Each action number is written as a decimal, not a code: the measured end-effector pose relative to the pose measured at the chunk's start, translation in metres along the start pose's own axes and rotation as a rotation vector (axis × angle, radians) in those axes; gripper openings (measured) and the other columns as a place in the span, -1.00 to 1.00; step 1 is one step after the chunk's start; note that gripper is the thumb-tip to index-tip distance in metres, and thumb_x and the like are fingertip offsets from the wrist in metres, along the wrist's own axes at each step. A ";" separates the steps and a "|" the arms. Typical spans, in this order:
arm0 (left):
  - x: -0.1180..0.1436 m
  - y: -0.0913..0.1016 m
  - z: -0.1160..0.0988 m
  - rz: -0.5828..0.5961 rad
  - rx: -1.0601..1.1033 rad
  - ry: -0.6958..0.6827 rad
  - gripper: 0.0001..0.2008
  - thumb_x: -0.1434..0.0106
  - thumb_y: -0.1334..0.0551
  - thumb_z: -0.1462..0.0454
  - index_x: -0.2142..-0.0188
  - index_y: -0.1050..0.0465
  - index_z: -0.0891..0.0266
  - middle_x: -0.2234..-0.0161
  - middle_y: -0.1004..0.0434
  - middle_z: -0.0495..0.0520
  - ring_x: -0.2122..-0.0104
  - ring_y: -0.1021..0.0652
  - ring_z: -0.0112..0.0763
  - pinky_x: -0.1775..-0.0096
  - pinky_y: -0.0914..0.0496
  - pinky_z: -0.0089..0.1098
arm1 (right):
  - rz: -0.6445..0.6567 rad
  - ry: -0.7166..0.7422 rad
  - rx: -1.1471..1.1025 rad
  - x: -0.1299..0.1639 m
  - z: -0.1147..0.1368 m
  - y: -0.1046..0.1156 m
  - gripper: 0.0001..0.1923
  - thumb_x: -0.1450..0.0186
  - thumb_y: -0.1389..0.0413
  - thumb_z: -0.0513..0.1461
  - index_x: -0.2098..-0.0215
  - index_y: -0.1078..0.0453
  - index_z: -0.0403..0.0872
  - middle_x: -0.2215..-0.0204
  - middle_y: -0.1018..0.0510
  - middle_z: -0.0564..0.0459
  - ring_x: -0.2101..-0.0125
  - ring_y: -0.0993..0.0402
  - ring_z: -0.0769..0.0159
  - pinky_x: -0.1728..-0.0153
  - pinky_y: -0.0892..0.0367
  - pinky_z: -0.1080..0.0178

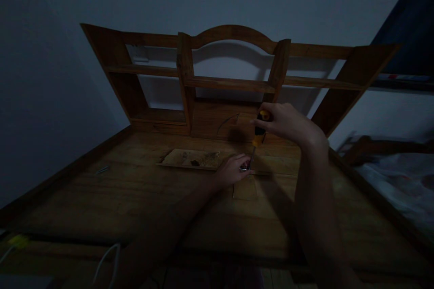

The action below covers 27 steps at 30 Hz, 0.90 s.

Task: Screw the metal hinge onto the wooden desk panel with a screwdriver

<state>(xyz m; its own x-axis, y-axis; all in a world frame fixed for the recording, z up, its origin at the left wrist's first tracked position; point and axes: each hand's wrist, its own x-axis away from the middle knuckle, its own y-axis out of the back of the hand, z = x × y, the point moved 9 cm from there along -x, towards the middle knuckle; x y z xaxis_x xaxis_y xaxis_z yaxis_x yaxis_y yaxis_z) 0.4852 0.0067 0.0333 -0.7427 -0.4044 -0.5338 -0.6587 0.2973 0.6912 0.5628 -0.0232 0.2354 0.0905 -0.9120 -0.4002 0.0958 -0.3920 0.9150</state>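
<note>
My right hand (pixel 288 123) grips the top of a yellow and black screwdriver (pixel 259 135) that stands upright, its shaft pointing down at the wooden desk top (pixel 135 198). My left hand (pixel 233 169) pinches a small metal part at the screwdriver's tip, resting on the desk beside a small wooden piece (pixel 244 188). A shallow recess (pixel 193 159) in the desk, with dust and debris in it, lies just left of my left hand.
A wooden shelf unit (pixel 230 83) with an arched top stands at the back of the desk against a pale wall. A small metal item (pixel 101 170) lies at the left. A white cable (pixel 108 257) hangs at the near edge. Bedding (pixel 400 185) lies to the right.
</note>
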 end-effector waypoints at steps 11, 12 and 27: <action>0.000 -0.002 0.001 0.006 -0.011 0.001 -0.78 -0.27 -0.29 0.19 0.14 -0.40 0.24 0.26 -0.42 0.02 0.24 -0.46 -0.37 0.19 -0.34 -0.41 | 0.062 0.057 -0.043 0.003 0.003 -0.002 -0.70 -0.29 -0.10 -0.05 0.11 -0.42 -0.03 0.25 -0.58 -0.02 0.27 -0.50 0.18 0.30 -0.29 0.25; 0.000 -0.002 0.001 0.003 -0.016 0.004 -0.79 -0.27 -0.30 0.19 0.17 -0.40 0.24 0.26 -0.42 0.02 0.25 -0.46 -0.38 0.20 -0.34 -0.41 | 0.057 0.049 -0.026 0.003 0.004 -0.003 -0.71 -0.30 -0.09 -0.04 0.13 -0.43 -0.04 0.27 -0.58 -0.03 0.28 -0.50 0.17 0.31 -0.29 0.24; -0.001 0.001 -0.002 -0.003 -0.014 -0.004 -0.81 -0.28 -0.28 0.18 0.23 -0.37 0.24 0.28 -0.41 0.01 0.27 -0.46 -0.38 0.22 -0.33 -0.42 | 0.003 0.059 -0.008 0.004 0.010 0.006 -0.74 -0.29 -0.08 -0.14 0.10 -0.41 -0.07 0.29 -0.58 -0.03 0.30 -0.50 0.18 0.32 -0.27 0.24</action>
<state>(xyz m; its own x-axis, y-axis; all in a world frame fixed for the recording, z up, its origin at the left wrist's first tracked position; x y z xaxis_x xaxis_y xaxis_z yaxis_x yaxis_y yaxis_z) 0.4854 0.0055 0.0351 -0.7415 -0.4018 -0.5374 -0.6588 0.2840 0.6966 0.5536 -0.0308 0.2402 0.1493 -0.9043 -0.3999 0.1032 -0.3879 0.9159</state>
